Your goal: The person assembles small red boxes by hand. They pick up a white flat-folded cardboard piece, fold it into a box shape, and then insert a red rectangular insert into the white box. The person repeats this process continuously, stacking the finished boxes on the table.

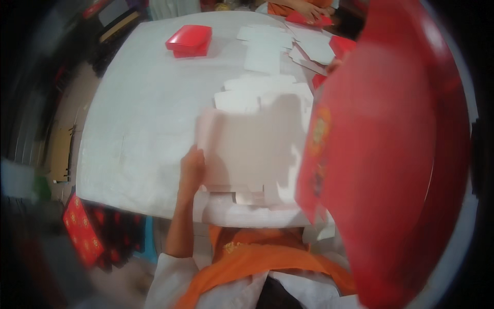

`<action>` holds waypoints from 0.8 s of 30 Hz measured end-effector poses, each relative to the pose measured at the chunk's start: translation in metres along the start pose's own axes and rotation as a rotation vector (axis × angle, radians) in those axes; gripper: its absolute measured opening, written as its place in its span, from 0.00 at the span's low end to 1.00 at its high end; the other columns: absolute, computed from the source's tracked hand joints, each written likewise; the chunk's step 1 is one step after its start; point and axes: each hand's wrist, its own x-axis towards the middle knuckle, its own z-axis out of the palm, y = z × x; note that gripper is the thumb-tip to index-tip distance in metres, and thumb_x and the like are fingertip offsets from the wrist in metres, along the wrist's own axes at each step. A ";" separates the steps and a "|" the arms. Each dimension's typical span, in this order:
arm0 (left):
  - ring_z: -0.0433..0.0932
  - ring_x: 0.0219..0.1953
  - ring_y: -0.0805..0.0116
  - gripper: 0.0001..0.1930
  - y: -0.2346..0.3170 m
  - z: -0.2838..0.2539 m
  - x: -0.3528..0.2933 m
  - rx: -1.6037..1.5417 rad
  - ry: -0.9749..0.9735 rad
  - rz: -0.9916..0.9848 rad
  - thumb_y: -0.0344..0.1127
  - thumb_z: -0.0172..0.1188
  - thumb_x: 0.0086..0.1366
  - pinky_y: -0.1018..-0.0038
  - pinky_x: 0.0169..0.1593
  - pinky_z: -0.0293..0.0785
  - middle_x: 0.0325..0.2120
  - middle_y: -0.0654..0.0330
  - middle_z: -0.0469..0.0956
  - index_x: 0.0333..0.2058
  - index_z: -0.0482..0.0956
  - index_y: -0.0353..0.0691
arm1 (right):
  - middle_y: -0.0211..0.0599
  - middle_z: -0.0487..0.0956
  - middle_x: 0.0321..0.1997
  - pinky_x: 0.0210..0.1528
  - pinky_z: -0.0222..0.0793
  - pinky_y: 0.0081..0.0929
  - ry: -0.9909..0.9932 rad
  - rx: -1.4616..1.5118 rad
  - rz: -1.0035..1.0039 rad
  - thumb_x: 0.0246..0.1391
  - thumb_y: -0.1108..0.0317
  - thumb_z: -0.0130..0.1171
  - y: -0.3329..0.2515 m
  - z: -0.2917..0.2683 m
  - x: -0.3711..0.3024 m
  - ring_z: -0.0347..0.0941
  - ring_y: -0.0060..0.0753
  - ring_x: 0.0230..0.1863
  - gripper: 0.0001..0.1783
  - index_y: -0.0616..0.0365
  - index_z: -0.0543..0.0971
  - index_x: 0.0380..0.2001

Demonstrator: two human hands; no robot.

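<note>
My left hand [193, 167] is at the left edge of a flat, pale cardboard box blank [252, 147] on the table. Its fingers are closed on the blank's side flap [207, 129], which stands up and is blurred. A large red cardboard sheet [381, 134] with a gold print fills the right side, very close to the camera. My right hand is not visible; the red sheet covers that area. Beyond the near blank lie more white, notched blanks [262, 56].
A red box [190, 41] stands at the table's far left. Across the table [139, 118], another person's hands [311, 10] are over a red piece [309, 20]. Red patterned boxes [82, 232] and a blue stool-like object [149, 242] are below the table's left edge.
</note>
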 end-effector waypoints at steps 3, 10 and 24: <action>0.72 0.37 0.55 0.16 0.005 -0.029 -0.020 0.024 0.150 -0.140 0.33 0.42 0.61 0.66 0.40 0.68 0.36 0.48 0.73 0.46 0.66 0.31 | 0.40 0.71 0.35 0.40 0.63 0.24 -0.110 0.038 0.024 0.56 0.70 0.42 -0.015 0.040 0.001 0.67 0.34 0.38 0.09 0.60 0.66 0.39; 0.68 0.46 0.65 0.27 0.011 -0.060 -0.036 -1.066 0.036 -0.286 0.47 0.44 0.63 0.69 0.50 0.64 0.46 0.56 0.68 0.55 0.59 0.35 | 0.52 0.74 0.35 0.38 0.63 0.37 -0.401 -0.328 -0.134 0.52 0.73 0.40 -0.032 0.050 -0.010 0.69 0.50 0.38 0.12 0.60 0.69 0.39; 0.71 0.39 0.71 0.17 0.041 -0.074 -0.069 -0.835 0.064 -0.626 0.33 0.52 0.58 0.75 0.40 0.69 0.38 0.56 0.72 0.45 0.67 0.32 | 0.48 0.69 0.48 0.53 0.58 0.35 -0.193 -0.262 -0.097 0.51 0.67 0.51 -0.009 0.023 -0.071 0.61 0.45 0.54 0.23 0.62 0.64 0.50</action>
